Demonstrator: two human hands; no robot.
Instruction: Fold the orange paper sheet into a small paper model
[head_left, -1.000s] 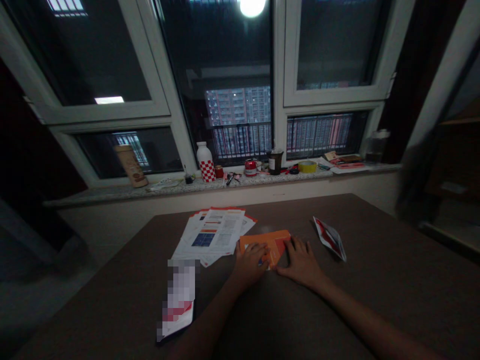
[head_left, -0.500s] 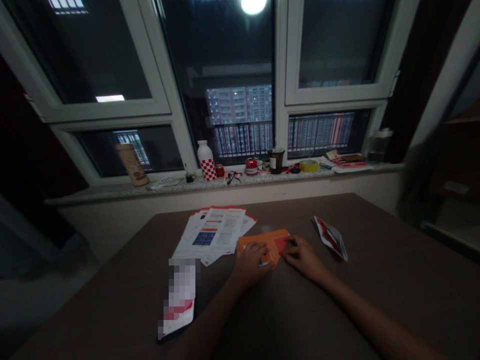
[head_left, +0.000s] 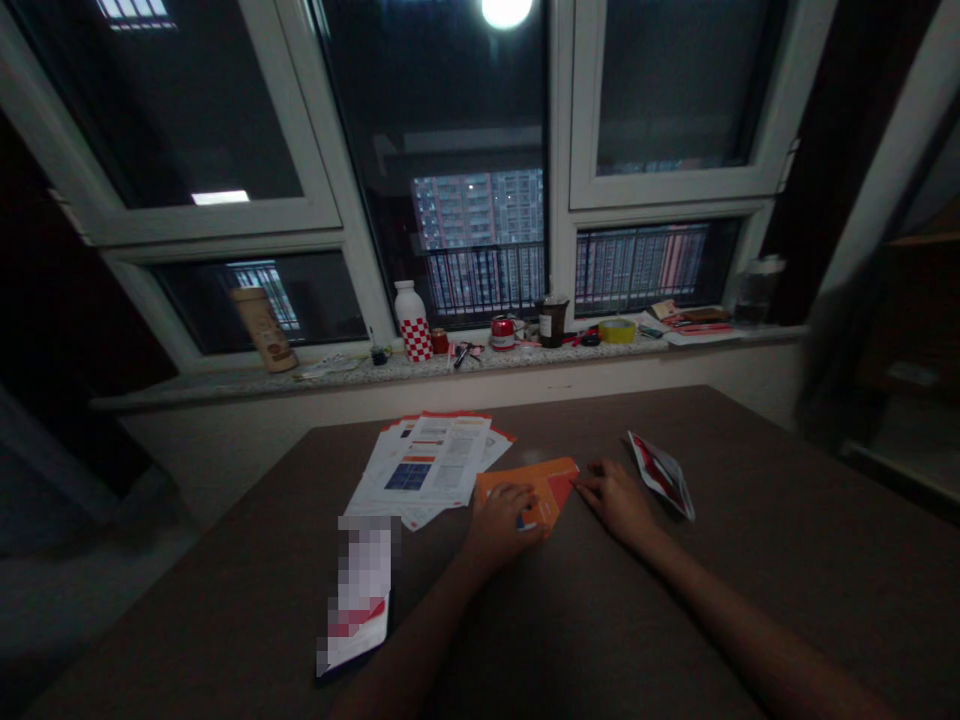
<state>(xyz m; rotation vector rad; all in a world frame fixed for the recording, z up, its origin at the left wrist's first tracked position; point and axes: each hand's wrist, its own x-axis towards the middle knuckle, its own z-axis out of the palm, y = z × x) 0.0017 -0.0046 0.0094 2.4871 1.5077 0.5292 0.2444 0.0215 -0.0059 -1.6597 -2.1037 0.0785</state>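
On the dark table lies an orange paper (head_left: 555, 484), folded, with a red-orange triangular section at its right. Resting over its left part is my left hand (head_left: 504, 525), fingers spread flat on the paper and thumb near its lower edge. My right hand (head_left: 616, 505) is at the paper's right edge. Its fingers are stretched out, with the fingertips touching or very close to that edge. Part of the paper is hidden beneath my left hand. Right of my right hand, a folded white and red paper (head_left: 661, 474) stands partly open.
Fanned printed sheets (head_left: 435, 470) lie left of the orange paper. A phone-like flat object (head_left: 356, 600), blurred on top, lies beside my left forearm. Along the windowsill (head_left: 337, 378) stand a checkered bottle (head_left: 415, 325), a dark cup (head_left: 553, 322) and a yellow tape roll (head_left: 617, 331).
My right hand has shifted slightly right, and its fingers have come off the paper's red-orange section to the edge. My left hand stays in place.
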